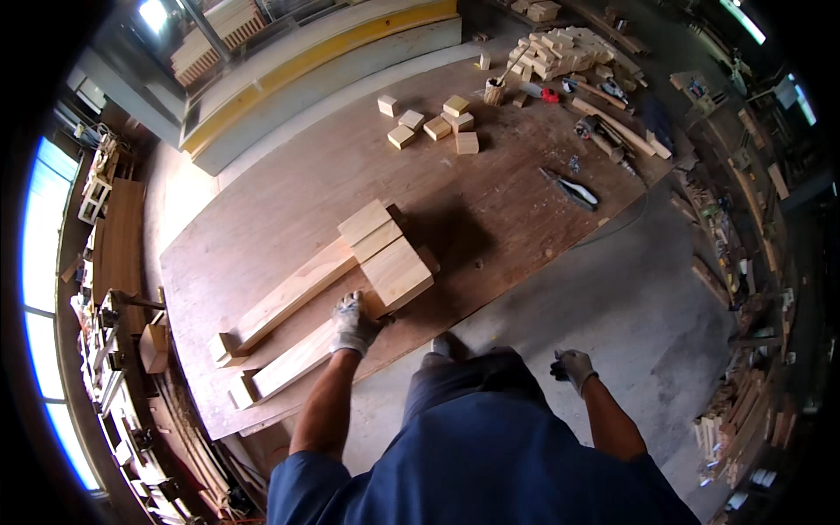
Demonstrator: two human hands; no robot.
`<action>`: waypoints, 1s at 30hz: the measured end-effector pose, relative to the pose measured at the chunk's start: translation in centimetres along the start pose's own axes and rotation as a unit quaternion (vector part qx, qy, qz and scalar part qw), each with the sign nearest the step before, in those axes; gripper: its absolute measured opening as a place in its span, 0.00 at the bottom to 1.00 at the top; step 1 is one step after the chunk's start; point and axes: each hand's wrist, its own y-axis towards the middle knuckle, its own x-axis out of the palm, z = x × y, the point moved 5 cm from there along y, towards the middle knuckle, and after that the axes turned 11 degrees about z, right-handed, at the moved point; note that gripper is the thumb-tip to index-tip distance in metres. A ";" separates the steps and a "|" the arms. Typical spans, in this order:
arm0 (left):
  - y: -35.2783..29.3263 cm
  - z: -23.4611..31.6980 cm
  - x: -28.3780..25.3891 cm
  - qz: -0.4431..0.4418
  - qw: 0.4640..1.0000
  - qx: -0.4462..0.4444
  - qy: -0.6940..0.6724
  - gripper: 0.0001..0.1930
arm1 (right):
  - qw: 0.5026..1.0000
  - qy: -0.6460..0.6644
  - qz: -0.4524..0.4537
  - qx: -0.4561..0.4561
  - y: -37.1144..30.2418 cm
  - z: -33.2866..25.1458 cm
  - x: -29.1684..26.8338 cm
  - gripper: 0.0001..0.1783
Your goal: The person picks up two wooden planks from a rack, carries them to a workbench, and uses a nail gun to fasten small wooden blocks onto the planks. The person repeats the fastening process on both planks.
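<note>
A far pot (494, 94) holds a stick (511, 66) — near timber (296, 360) lies beneath our left hand (353, 325), our right hand (574, 368) apart, both grips unclear.

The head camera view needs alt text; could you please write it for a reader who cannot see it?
A person's gloved left hand is on a long wooden bar beside wide wooden blocks on a wooden worktable, while the gloved right hand hangs over the grey floor. Farther back lie small wooden blocks and a power tool.
</note>
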 end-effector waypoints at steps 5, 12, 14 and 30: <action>0.8 3.2 -4.9 -0.172 0.984 0.011 -0.038 0.39 | 0.984 -0.056 0.056 -0.161 2.9 -11.6 -0.4 0.16; 2.9 2.1 -2.6 -0.348 0.923 -0.021 -0.161 0.38 | 0.908 -0.191 0.184 -0.323 10.2 -26.5 -1.7 0.14; 2.8 0.5 -2.4 -0.362 0.907 -0.046 -0.213 0.34 | 0.892 -0.221 0.192 -0.344 9.9 -30.8 -0.1 0.13; 3.2 3.9 -2.9 0.041 0.993 -0.115 0.001 0.19 | 0.712 -0.532 0.181 -0.420 19.2 -41.1 0.8 0.49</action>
